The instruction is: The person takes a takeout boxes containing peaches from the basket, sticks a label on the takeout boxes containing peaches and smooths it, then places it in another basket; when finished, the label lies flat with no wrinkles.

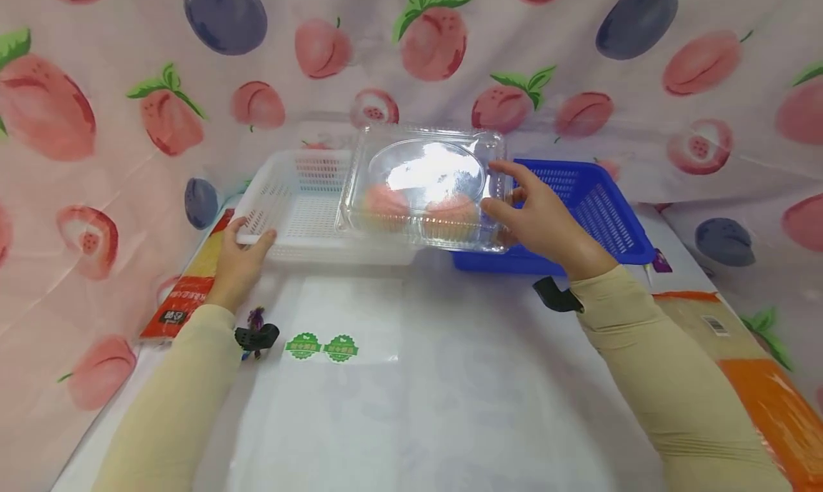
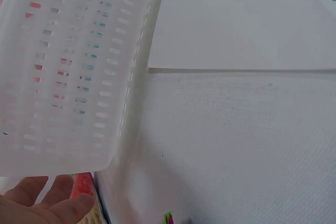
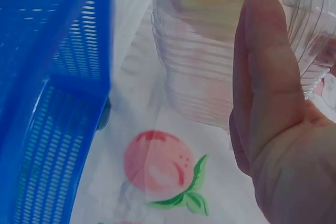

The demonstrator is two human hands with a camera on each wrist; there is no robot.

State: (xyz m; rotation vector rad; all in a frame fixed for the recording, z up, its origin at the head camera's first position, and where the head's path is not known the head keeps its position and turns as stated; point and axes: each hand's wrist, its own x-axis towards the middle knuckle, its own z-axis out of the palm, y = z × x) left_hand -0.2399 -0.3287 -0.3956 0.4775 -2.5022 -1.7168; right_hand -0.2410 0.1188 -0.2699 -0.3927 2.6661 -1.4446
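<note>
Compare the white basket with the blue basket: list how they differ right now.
Colour: the white basket is pale and translucent, the blue basket a solid bright blue.
Contact: the left hand grips the white basket's near rim; no hand touches the blue basket.
Place: the white basket sits left, the blue basket right, with the clear box held by the right hand between and above them.
Both are shallow, rectangular and slotted.

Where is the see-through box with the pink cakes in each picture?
Head view: the clear box is at centre top, held up by the right hand between the white basket and the blue basket.
Left wrist view: not in it; only the white basket shows.
Right wrist view: upper right, behind the thumb.
Shared landmark: the blue basket, in head and right wrist views.
</note>
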